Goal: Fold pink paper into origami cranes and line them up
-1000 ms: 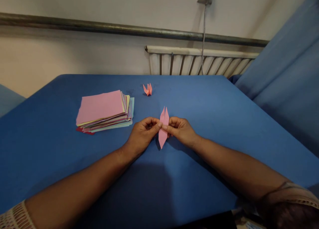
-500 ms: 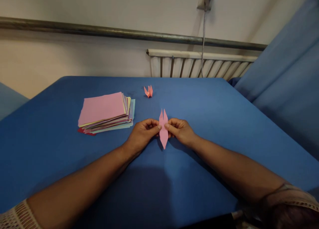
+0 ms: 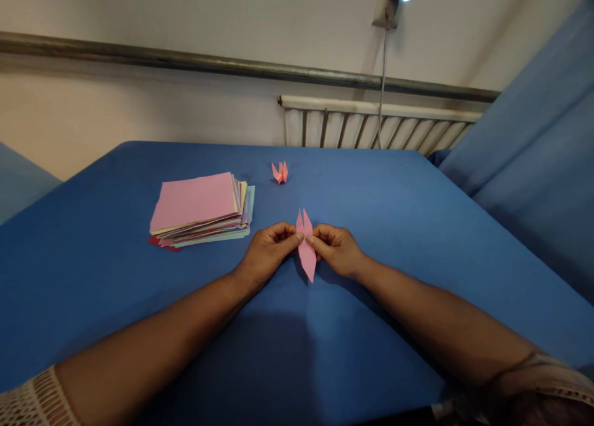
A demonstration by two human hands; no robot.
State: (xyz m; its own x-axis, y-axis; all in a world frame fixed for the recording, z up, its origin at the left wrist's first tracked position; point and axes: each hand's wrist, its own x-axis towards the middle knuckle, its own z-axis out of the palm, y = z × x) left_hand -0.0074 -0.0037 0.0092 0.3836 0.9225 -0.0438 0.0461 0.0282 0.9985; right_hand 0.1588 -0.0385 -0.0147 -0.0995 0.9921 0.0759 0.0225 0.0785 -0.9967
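A folded pink origami paper (image 3: 307, 259) is held between my two hands over the blue table. Its far end splits into two narrow points, and its near end tapers to a single tip. My left hand (image 3: 271, 250) pinches its left edge, thumb on top. On the opposite edge, my right hand (image 3: 338, 248) does the same, with its thumb close to the left thumb. The fingers beneath the paper are partly hidden. Beyond the hands stands a small folded pink origami crane (image 3: 279, 172).
A stack of coloured paper sheets (image 3: 195, 203), pink on top, lies left of my hands on the blue table (image 3: 394, 203). Behind the table are a metal pipe (image 3: 232, 65), a white radiator (image 3: 352, 106) and a hanging cord (image 3: 383, 73). A blue curtain (image 3: 533, 123) hangs at right.
The folded paper has tilted slightly, its near tip swinging to the right. Both hands keep their pinch on it. The view has shifted a little.
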